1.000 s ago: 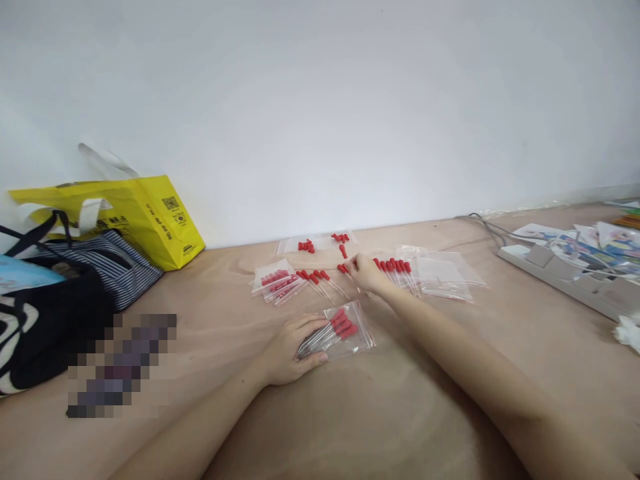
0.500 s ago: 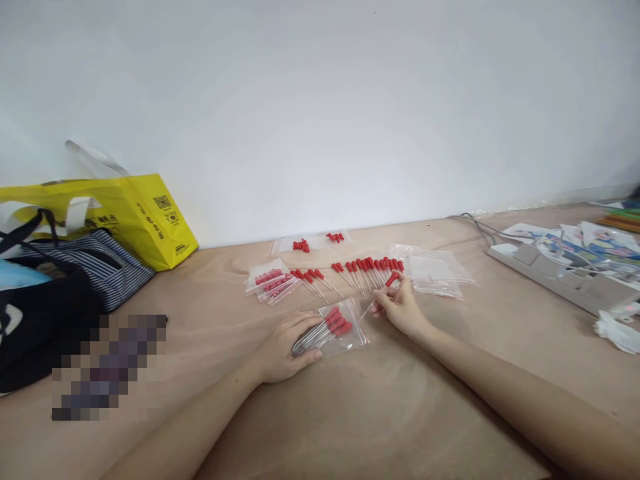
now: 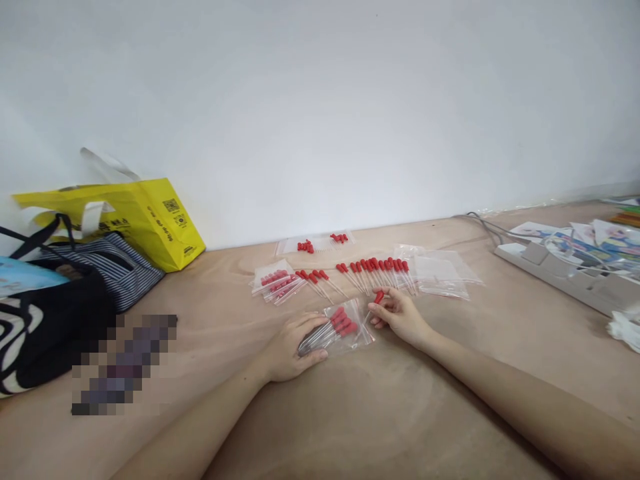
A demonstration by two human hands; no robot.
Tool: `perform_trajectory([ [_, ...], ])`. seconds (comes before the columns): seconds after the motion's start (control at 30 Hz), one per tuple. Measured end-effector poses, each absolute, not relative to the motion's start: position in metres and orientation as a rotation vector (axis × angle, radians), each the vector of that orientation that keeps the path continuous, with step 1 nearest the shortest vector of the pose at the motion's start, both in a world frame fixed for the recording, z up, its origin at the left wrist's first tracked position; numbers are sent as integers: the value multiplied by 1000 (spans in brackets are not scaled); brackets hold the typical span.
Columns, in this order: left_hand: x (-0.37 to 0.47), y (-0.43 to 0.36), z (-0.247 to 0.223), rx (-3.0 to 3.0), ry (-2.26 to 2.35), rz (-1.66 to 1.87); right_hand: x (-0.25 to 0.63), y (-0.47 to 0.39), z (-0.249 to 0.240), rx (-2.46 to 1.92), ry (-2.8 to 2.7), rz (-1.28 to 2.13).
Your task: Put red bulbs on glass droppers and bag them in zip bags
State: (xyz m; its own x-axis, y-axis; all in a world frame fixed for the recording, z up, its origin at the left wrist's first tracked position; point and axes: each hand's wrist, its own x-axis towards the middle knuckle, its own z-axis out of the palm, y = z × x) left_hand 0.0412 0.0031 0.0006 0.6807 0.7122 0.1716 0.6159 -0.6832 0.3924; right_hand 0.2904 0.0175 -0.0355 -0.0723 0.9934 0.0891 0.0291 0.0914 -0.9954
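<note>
My left hand (image 3: 295, 347) grips a clear zip bag (image 3: 363, 339) on the table, fingers above and thumb below. Inside the bag lie several glass droppers with red rubber bulbs (image 3: 344, 324). In my right hand (image 3: 397, 319) a single dropper (image 3: 379, 297) is pinched between thumb and fingers, its red bulb up and its glass tube slanting down beside the bag's right end. Behind the hands, loose droppers (image 3: 375, 265) lie in a row, with a smaller group (image 3: 313, 275) to their left. Filled zip bags (image 3: 273, 283) are stacked at the far left of these.
Flat clear bags (image 3: 443, 272) lie right of the row. Loose red bulbs (image 3: 305, 247) rest on plastic near the wall. A white power strip (image 3: 560, 270) with cables stands at right. A yellow bag (image 3: 173, 230) and a black bag (image 3: 75, 327) sit at left.
My right hand has drawn the dropper down and toward the zip bag's right end. My left hand keeps its hold on the bag. The view has shifted slightly.
</note>
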Motion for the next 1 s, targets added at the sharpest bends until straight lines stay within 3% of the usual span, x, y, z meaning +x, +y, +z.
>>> perform_trajectory([
  [0.3, 40, 3, 0, 2586, 1078, 396, 318, 16, -26, -1090, -1944, 1039],
  [0.73, 42, 4, 1, 2603, 1051, 410, 303, 16, -19, -780, -2196, 851],
  [1.0, 42, 5, -2, 2613, 1059, 395, 294, 18, -22, -881, -2085, 1096],
])
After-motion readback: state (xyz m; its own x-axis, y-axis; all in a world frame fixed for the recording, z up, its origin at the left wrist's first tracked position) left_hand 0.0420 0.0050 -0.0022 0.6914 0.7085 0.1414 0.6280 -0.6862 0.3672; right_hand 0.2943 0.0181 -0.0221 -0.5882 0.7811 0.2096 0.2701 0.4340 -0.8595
